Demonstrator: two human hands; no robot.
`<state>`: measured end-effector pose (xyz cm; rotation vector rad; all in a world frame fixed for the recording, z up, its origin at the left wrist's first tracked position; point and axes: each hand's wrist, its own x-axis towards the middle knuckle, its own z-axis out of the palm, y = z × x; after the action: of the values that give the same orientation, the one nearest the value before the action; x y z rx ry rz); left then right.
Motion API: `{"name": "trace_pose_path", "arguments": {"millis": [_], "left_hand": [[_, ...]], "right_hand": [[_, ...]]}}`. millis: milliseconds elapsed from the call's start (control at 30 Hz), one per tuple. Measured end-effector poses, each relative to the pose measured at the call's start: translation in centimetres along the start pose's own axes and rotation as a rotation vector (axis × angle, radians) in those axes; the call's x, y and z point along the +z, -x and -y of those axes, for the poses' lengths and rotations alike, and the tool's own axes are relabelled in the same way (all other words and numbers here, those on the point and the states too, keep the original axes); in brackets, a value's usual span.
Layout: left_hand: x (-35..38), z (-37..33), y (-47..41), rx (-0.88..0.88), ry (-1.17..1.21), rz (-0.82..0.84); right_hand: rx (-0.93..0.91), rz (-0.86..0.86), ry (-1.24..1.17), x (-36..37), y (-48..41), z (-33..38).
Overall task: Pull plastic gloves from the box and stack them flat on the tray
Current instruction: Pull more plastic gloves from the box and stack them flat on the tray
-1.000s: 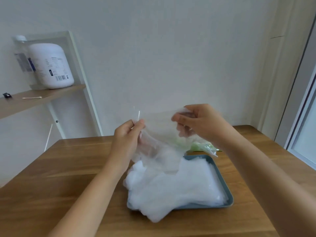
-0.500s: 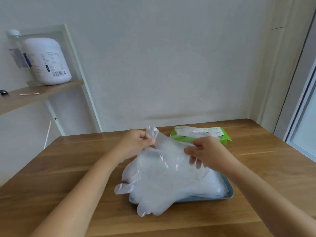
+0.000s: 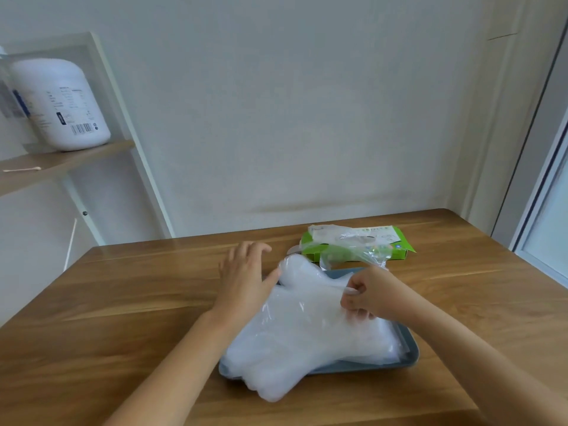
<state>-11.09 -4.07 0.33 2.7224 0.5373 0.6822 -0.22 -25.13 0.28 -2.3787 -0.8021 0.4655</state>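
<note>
While the pile of plastic gloves (image 3: 307, 327) lies on the blue-grey tray (image 3: 412, 355), its finger ends hang over the tray's near left corner onto the wooden table (image 3: 123, 302). The right hand (image 3: 368, 293) is at the far right part of the pile, and its curled fingers pinch the plastic at the edge. The left hand (image 3: 242, 278) is just beside the left side of the pile, relaxed with straight fingers, and its thumb touches the plastic. I cannot tell if the palm rests on the table.

Behind the tray lies the green box (image 3: 399, 250), and a loose clear glove (image 3: 353, 252) comes out of its front. At far left a wooden shelf (image 3: 61, 162) carries a big white jar (image 3: 61, 103) and a cotton swab (image 3: 21, 170).
</note>
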Motion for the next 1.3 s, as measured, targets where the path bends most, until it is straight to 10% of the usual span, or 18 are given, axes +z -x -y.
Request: {"name": "trace_pose_path", "arguments": {"millis": [67, 333, 900, 1100, 1300], "left_hand": [[-0.5, -1.4, 1.4, 0.182, 0.009, -0.075], [1.3, -3.3, 5.4, 0.296, 0.194, 0.472], [1.6, -2.1, 5.1, 0.373, 0.309, 0.521], [1.7, -1.6, 4.8, 0.433, 0.274, 0.508], [2.5, -0.6, 4.1, 0.411, 0.085, 0.55]], "right_hand": [[0.001, 0.013, 0.017, -0.1, -0.1, 0.1], [-0.006, 0.152, -0.093, -1.3, 0.1, -0.1], [-0.191, 0.627, -0.388, -1.7, -5.0, 1.8], [-0.392, 0.431, -0.19, -0.6, -6.3, 0.9], [-0.348, -0.158, -0.092, 0.7, -6.0, 1.1]]}}
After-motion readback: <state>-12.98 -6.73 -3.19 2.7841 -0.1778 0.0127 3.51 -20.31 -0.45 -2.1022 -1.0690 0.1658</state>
